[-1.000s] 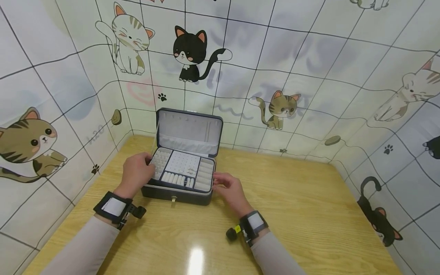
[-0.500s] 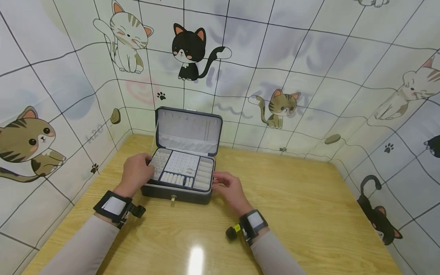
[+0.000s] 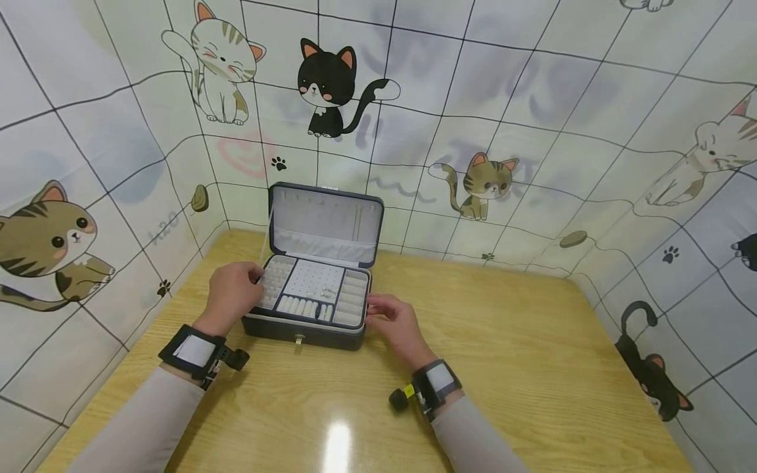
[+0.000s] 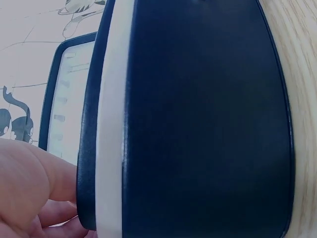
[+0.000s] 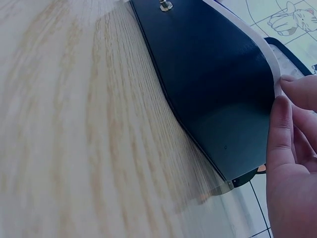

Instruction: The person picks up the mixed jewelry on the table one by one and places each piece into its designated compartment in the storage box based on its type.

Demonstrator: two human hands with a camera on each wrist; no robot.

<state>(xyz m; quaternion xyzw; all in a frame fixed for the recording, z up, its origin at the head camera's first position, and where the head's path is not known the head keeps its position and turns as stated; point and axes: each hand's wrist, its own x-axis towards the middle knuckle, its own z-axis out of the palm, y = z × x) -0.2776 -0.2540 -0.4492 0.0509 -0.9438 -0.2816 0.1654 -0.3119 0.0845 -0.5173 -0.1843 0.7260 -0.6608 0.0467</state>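
A navy jewelry box [image 3: 331, 337] stands on the table with its lid [image 3: 325, 217] up. Its pale-lined tray [image 3: 296, 320] has ring rolls [image 3: 298, 306], a perforated earring pad [image 3: 307, 272] and side compartments; small shiny pieces [image 3: 327, 292] sit on the pad. My left hand [image 3: 232, 292] pinches the tray's left edge, which stands above the box's pale rim in the left wrist view. My right hand [image 3: 400, 328] is at the right side, thumb and index fingertips touching the pale rim [image 5: 276, 74] with fingers fairly straight. A metal latch [image 3: 299, 339] is on the front.
The wooden table [image 3: 503, 355] extends to the right and front of the box. A cat-printed sheet [image 3: 532, 98] hangs behind and at both sides, close behind the lid. A thin ribbon [image 3: 267, 226] runs from the lid's left side down toward the box.
The left hand has shifted very slightly to the left. The right hand, box and lid hold still; the whole view drifts a little.
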